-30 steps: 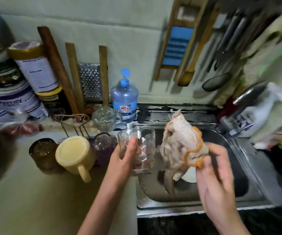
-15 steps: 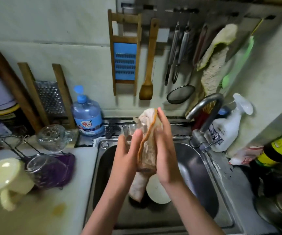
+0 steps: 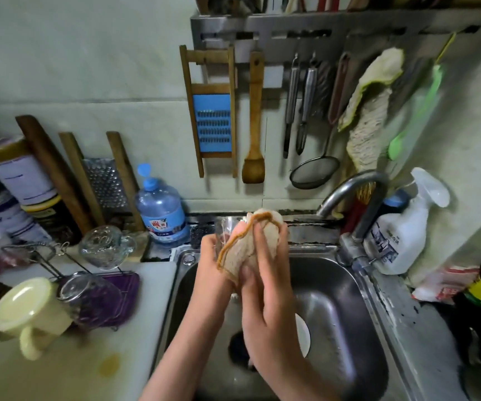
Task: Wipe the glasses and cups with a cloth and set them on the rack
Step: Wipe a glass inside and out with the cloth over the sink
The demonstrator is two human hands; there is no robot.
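Over the steel sink (image 3: 358, 308) my left hand (image 3: 213, 256) grips a clear glass (image 3: 225, 227); only its rim and upper wall show. My right hand (image 3: 265, 285) presses a beige cloth with an orange edge (image 3: 248, 247) around the glass and holds the cloth with curled fingers. On the counter at the left stands a wire rack (image 3: 45, 256). It holds a cream mug (image 3: 28, 311), a clear glass on its side (image 3: 89, 293) and a clear glass cup with a handle (image 3: 105, 246).
A tap (image 3: 358, 192) arches over the sink's right side, with a white spray bottle (image 3: 401, 235) behind it. A blue water bottle (image 3: 161, 212) stands at the sink's back left. Graters, spoons and cloths hang on the wall. Jars crowd the far left, dark bottles the right.
The cloth, held apart from the glass a second ago, now wraps it. Both hands moved from beside the rack to above the sink, and the view swung right.
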